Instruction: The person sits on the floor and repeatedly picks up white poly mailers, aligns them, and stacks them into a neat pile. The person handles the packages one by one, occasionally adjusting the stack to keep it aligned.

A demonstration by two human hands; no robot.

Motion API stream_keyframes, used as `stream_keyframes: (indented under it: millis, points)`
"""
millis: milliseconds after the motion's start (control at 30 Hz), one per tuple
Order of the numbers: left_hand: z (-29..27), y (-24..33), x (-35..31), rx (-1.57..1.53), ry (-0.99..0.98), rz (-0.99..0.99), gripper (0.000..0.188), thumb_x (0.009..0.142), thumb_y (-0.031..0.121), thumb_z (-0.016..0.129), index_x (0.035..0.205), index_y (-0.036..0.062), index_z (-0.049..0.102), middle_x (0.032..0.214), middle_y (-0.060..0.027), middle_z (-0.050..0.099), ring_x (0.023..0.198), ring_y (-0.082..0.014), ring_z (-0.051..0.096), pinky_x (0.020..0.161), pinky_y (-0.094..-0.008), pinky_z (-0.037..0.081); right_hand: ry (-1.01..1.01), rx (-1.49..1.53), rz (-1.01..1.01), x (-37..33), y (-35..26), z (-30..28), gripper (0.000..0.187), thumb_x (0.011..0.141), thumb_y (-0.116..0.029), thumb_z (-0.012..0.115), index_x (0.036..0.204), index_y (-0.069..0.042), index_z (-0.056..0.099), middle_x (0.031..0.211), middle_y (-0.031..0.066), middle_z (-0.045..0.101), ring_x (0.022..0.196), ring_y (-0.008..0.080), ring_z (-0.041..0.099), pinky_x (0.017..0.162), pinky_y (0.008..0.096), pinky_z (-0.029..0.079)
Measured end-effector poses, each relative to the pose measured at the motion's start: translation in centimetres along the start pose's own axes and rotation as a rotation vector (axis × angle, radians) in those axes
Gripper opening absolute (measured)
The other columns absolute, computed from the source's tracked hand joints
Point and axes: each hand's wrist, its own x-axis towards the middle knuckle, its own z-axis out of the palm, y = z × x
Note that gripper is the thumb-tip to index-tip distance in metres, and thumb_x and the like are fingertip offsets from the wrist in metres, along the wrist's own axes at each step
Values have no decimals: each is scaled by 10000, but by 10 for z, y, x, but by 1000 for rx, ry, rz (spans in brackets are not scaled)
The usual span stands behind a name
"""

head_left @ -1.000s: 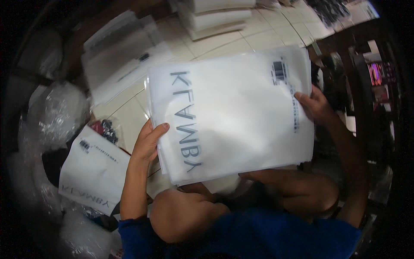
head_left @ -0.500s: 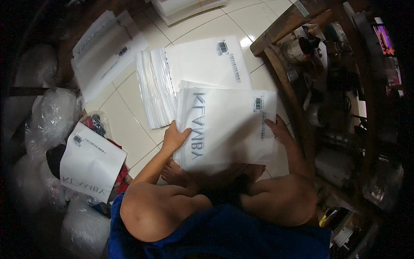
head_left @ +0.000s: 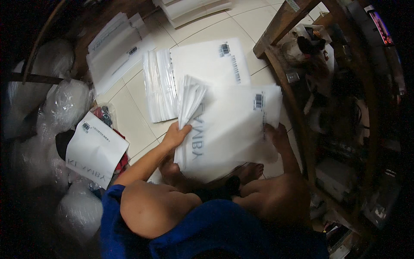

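Above my feet I hold a stack of white frosted plastic bags (head_left: pixel 233 125), printed with dark lettering and a barcode. My left hand (head_left: pixel 176 135) is closed around its left edge, thumb on top, and the upper left edges bunch and curl there. At the right edge my right hand (head_left: pixel 277 134) grips the same stack; some of its fingers are hidden beneath. Just beyond lies another pile of white bags (head_left: pixel 202 60) on the tiles, its left side a thick band of folded edges (head_left: pixel 159 86).
More white bags (head_left: pixel 114 56) lie at the far left. A single printed bag (head_left: pixel 97 149) rests over a bundle beside clear plastic-wrapped packs (head_left: pixel 69 103). A wooden rack (head_left: pixel 282 73) holding assorted items stands along the right. At the top is a further white stack (head_left: pixel 194 11).
The stack in my hands has tilted, and its left edges have bunched up and curled inward at my left hand. Both hands keep their hold. The whole view has shifted slightly.
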Motion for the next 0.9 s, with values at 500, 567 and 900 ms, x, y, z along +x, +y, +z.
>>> stream_keyframes:
  millis: [500,567,900]
  points:
    - [10,75,14,-110,513,494,419,810,163,722,1125,-34,527,1075,-125,575,995,-199,542,857,-320,438,217,37,-842,50,-69,58,325,889,-134,621,1171,14,562,1113,134,612,1006,213,595,880,358,476]
    - [26,63,34,-247,626,645,479,785,126,738,1170,-34,502,1097,-127,573,1020,-212,545,889,-327,433,242,56,-797,66,-60,69,305,883,-128,626,1152,8,579,1091,142,620,983,204,603,865,336,479]
    - [42,75,61,-259,990,664,295,840,122,701,1041,-66,594,959,-147,658,925,-234,603,888,-355,440,486,68,-733,79,-75,66,251,885,-131,637,1047,52,581,1010,159,625,925,233,595,847,347,467]
